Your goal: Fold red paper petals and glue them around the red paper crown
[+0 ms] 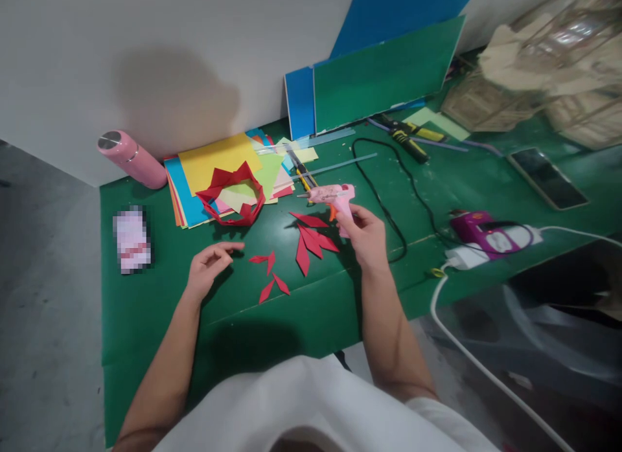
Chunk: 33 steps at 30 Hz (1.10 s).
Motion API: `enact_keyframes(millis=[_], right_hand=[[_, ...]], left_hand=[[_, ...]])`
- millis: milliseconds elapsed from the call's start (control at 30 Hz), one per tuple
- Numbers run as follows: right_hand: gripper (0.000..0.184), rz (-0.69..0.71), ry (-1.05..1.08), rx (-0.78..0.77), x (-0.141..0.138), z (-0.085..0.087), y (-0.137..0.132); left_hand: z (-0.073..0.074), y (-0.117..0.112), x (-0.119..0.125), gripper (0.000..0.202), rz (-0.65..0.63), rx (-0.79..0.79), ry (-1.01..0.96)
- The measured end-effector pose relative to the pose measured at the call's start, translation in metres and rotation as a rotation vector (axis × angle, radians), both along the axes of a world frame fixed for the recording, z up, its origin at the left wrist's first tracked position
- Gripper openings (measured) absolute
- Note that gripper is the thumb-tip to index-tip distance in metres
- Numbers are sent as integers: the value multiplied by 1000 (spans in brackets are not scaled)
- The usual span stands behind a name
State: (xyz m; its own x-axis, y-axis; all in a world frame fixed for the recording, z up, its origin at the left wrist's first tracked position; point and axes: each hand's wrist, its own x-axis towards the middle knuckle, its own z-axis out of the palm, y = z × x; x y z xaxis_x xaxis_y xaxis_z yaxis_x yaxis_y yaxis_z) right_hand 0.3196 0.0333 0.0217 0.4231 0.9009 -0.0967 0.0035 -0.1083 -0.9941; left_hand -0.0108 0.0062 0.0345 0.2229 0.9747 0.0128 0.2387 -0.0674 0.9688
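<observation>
My right hand (365, 235) grips the handle of a pink hot glue gun (331, 194), its nozzle pointing left over the green table (146, 309). Just below the gun lie folded red paper pieces (311, 237). My left hand (210, 264) rests on the table with fingers loosely spread, holding nothing, its fingertips close to several small red paper diamonds (270, 274). A red paper ring of joined folded pieces (233, 194) sits on a stack of coloured paper sheets (214, 164) behind.
A pink bottle (131, 158) lies at the back left by the wall. Blue and green boards (379, 76) lean on the wall. The gun's black cord (389, 206) runs to a white power strip (473, 252). A phone (547, 178) lies at right, a box cutter (302, 175) near the papers.
</observation>
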Motion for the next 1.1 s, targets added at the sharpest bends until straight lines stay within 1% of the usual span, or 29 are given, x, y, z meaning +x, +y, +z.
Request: enact_keyframes(millis=[33, 67, 100, 133, 167, 200, 233, 267, 300, 367, 433, 500, 600, 633, 667, 733, 767, 800, 867, 933, 1000, 1067, 1100], right_hand=[[44, 17, -6, -9, -1, 0, 0], [44, 43, -14, -14, -1, 0, 0], [44, 75, -17, -15, -2, -1, 0], [44, 109, -11, -9, -2, -2, 0], [45, 139, 5, 2, -3, -3, 0], [46, 167, 26, 16, -3, -4, 0], [48, 195, 46, 27, -3, -4, 0], [49, 219, 61, 37, -4, -5, 0], [50, 239, 64, 45, -4, -4, 0], [50, 272, 49, 49, -6, -3, -2], [49, 283, 13, 42, -8, 0, -3], [49, 266, -56, 24, -10, 3, -5], [50, 217, -214, -11, -14, 7, -6], [51, 205, -264, -19, -15, 9, -7], [51, 197, -305, -24, -16, 10, -7], [51, 193, -357, -25, -17, 11, -8], [51, 196, -372, -22, -17, 12, -9], [51, 201, -381, -19, -17, 12, -9], [51, 209, -391, -13, -17, 13, -10], [54, 215, -400, -8, -16, 12, -9], [56, 217, -404, -1, -16, 11, -9], [55, 209, -406, 4, -15, 11, -8], [54, 203, -408, 1, -15, 11, -7]], left_hand=[[7, -4, -1, 23, -60, 28, 91], [14, -8, -2, 22, -148, 70, 208], [20, -11, -2, 26, -246, 115, 325], [26, -14, -1, 30, -303, 161, 426], [31, -15, 1, 33, -313, 206, 505], [34, -16, 4, 32, -296, 245, 563], [35, -16, 8, 28, -252, 272, 612], [34, -14, 14, 22, -212, 287, 655], [32, -12, 21, 22, -193, 287, 686], [25, -7, 38, 28, -202, 269, 722], [15, -1, 55, 30, -250, 240, 775], [7, 4, 68, 30, -309, 224, 798], [1, 8, 78, 9, -344, 212, 734], [1, 9, 78, 8, -332, 200, 693], [2, 9, 77, 10, -313, 185, 653], [6, 10, 74, 7, -273, 157, 590], [8, 9, 71, 6, -257, 150, 573], [10, 9, 68, 9, -249, 149, 570], [13, 6, 62, 19, -261, 156, 596], [14, 3, 58, 23, -309, 160, 650], [12, 0, 55, 16, -339, 153, 690], [11, -2, 55, 8, -334, 138, 701], [10, -2, 56, 9, -329, 130, 691]])
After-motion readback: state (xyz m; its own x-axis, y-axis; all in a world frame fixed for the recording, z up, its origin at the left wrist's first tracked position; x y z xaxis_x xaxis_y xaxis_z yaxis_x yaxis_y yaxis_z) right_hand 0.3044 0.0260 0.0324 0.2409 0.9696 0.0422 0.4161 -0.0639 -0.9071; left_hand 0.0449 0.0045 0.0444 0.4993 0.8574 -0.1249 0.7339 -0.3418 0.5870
